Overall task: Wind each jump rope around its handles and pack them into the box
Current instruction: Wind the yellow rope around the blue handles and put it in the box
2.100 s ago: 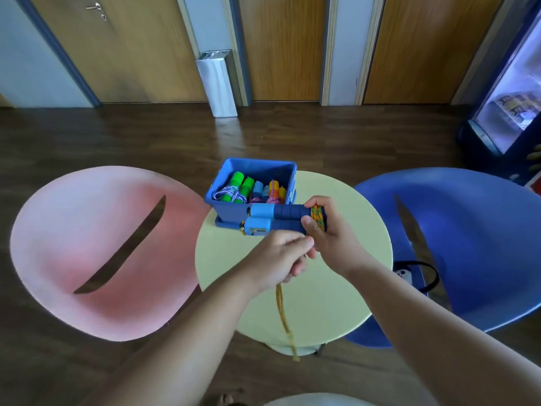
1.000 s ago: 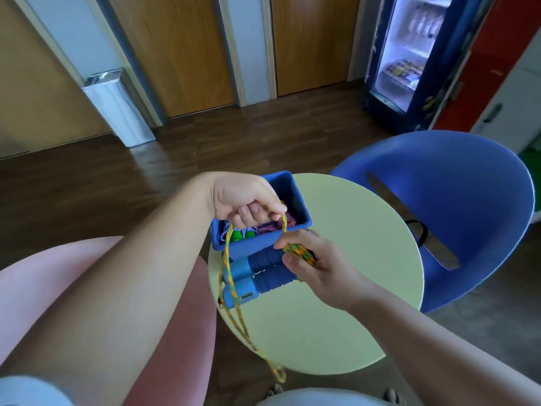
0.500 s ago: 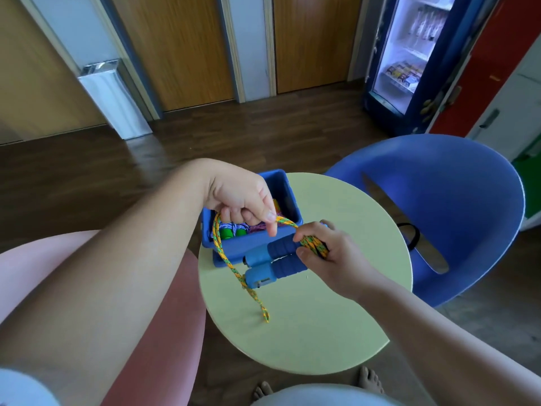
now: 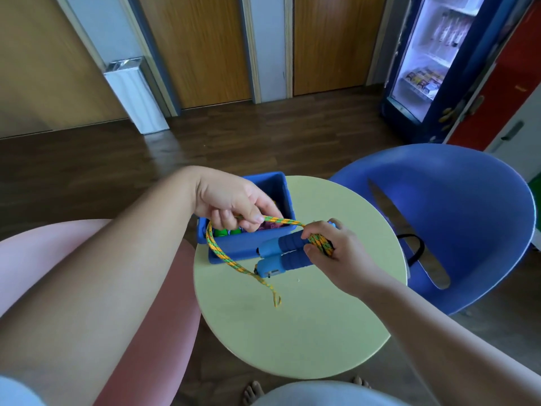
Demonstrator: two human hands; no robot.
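Note:
My right hand point(image 4: 333, 253) grips the two blue jump rope handles point(image 4: 281, 256) side by side above the round yellow-green table point(image 4: 292, 326), with several turns of rope wound round them under my fingers. My left hand point(image 4: 231, 205) pinches the yellow-orange-green rope point(image 4: 225, 256) just above the blue box point(image 4: 248, 244). From that pinch a loop hangs down, and the loose rope end trails onto the tabletop. The box stands at the table's far left edge and holds wound ropes with green handles and purple cord, partly hidden by my left hand.
A pink chair point(image 4: 152, 332) stands left of the table and a blue chair point(image 4: 456, 218) right of it, with a black strap point(image 4: 415, 247) on its seat. A lit drinks fridge point(image 4: 433, 54) is at the far right. Bare toes point(image 4: 254, 391) show below the table.
The loose rope tail has grown shorter as more rope went round the handles. My left hand has stayed above the box, carrying the rope across toward my right hand.

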